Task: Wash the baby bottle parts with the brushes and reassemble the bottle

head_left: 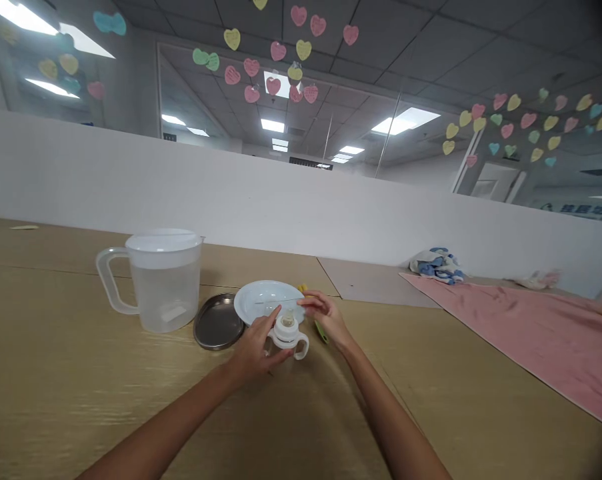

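Note:
My left hand (253,350) is closed around the side of a clear baby bottle (285,331) with a white collar and two side handles. It stands upright, and its lower part is partly hidden by my fingers. Just above and to the right, my right hand (329,321) pinches a thin, pale rod (281,301) that reaches left over a white bowl (251,292); its exact kind is too fine to make out. Beneath my right hand lies a green-handled item (321,333), mostly hidden. Something small and yellow (302,287) shows behind my right fingertips.
A lidded clear plastic pitcher (165,293) stands on the left, beside a round dark metal dish (219,322). To the right a pink cloth (531,327) covers the table (71,387), with a crumpled blue-and-white cloth (437,265) by the white wall (281,207).

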The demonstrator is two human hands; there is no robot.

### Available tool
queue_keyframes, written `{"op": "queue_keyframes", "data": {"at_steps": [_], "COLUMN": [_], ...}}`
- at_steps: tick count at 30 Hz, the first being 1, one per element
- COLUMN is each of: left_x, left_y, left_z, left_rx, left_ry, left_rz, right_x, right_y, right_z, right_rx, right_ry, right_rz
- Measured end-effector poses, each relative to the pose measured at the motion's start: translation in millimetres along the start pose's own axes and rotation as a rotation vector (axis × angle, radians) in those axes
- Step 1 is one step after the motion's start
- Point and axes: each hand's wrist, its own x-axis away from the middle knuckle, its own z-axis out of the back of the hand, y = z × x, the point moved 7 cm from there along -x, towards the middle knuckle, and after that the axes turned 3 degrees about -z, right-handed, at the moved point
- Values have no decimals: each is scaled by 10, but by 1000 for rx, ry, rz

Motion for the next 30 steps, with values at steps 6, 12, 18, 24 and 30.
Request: {"op": "queue_keyframes", "data": {"at_steps": [6,12,18,24,30], "left_x": [6,-6,1,-4,-5], "left_y": [-28,12,12,12,20], "left_z": [-23,-19,-10,-8,-22], "left_rx": [-2,21,5,0,-26], "left_ry": [13,-2,2,22,28], "left_rz": [10,33,55,37,-17], "right_x": [110,225,122,78,-3], "right_y": [-124,-257,-272,-413,-488], "right_z": [-295,-536,-250,-107,69], "right_rx": [132,229,-78,-354,-475], "right_ry": [-128,-184,56,132,235], "right_rz": [53,47,60,110,187]}}
